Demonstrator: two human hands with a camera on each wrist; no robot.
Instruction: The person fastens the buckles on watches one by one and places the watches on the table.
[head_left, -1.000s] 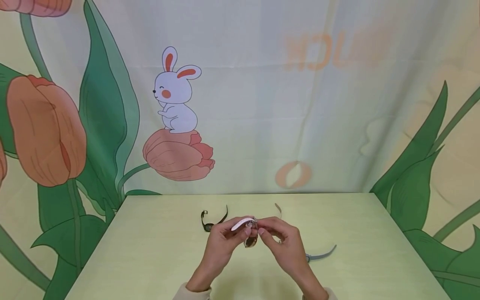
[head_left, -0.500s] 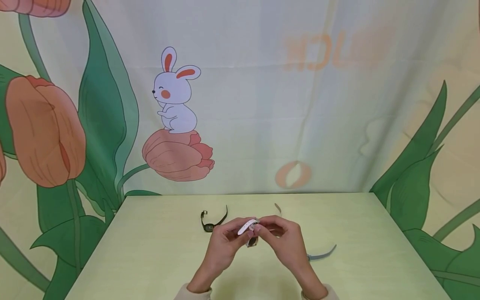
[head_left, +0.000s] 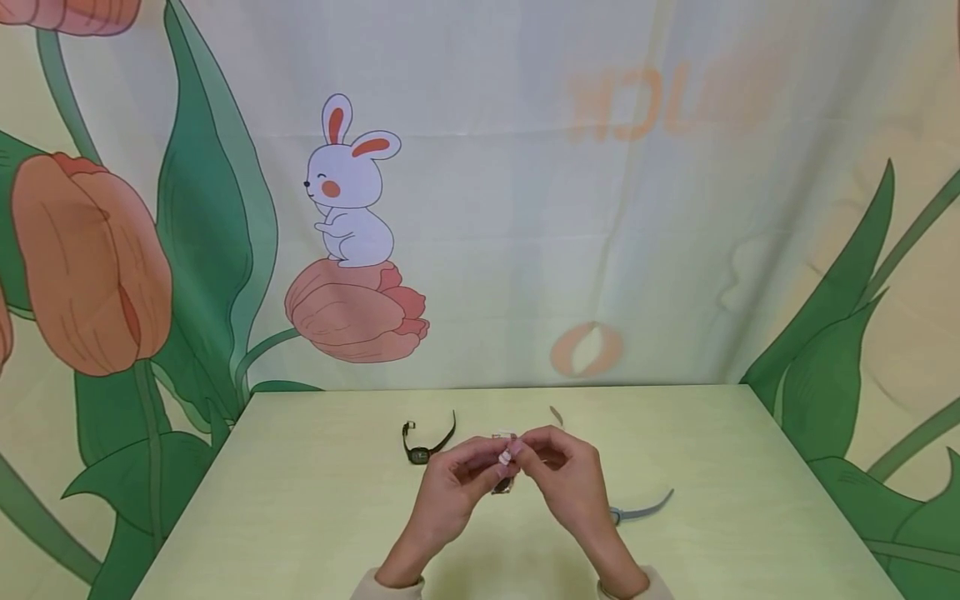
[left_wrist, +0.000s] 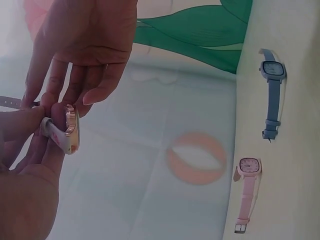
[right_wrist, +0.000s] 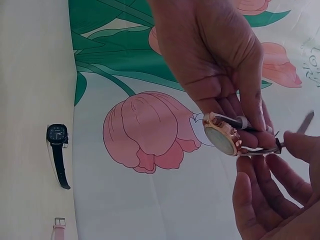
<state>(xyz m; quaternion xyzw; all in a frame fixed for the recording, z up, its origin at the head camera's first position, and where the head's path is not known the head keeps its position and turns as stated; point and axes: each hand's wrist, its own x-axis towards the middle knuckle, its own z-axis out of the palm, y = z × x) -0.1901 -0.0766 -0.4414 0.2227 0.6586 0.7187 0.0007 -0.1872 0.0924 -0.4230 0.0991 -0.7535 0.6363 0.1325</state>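
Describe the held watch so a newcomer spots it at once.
Find the pale table before the printed curtain. Above it, the left hand and right hand hold the watch. Its bumpy golden case sets it apart from the black watch, pink watch and blue watch below.

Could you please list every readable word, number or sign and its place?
Nothing reads clearly.
Orange lettering, pale printed fabric backdrop: too blurred.
Green script, same backdrop: cut off, unclear.
Square black watch, square blue watch, square pink watch, held rose-gold watch: too small or blurred to read.
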